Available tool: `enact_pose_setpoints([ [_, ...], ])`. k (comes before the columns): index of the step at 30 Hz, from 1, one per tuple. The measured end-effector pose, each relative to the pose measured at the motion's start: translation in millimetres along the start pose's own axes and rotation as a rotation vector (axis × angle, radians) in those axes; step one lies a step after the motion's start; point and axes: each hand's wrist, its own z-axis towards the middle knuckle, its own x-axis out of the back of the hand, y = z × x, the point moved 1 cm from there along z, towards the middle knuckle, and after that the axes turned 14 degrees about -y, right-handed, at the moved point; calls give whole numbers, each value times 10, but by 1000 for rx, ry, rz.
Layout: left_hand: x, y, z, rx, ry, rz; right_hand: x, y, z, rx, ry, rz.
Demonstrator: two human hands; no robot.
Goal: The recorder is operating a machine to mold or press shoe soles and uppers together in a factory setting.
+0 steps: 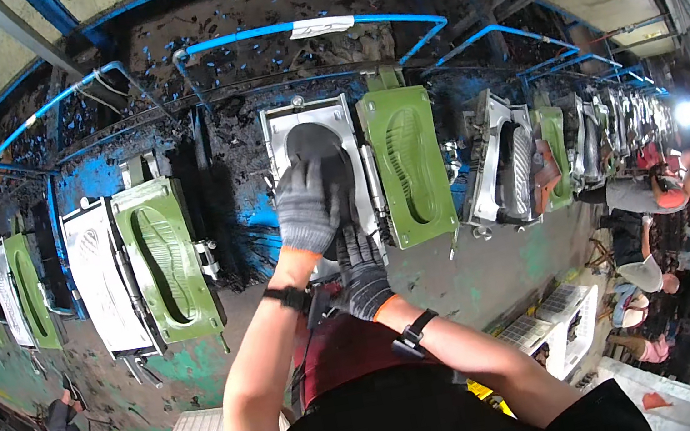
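My left hand [309,213], in a grey knit glove with an orange cuff, lies palm down on a dark shoe-shaped piece [312,140] in the silvery half of a hinged mold [278,123]. Its fingers stretch flat toward the rounded far end. Lower and to the right, my gloved right hand [363,277] rests at the near end, fingers extended forward and close to the left hand. Both palms are hidden, and the hands cover most of the piece. Hinged open on the right is the green mold half [409,167], with a ribbed sole-shaped cavity.
Another open mold [159,257] stands to the left, and one with a dark piece [515,172] to the right; more continue along both sides. Blue pipe rails [267,33] run behind. White crates [568,328] sit near right. Other people [642,195] are at far right and lower left.
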Motion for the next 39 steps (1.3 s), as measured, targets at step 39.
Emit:
enact_pose_setpoints([
  [39,-940,-1741,232,649,125,-1877,-376,446,-399,-47,-450,-214],
])
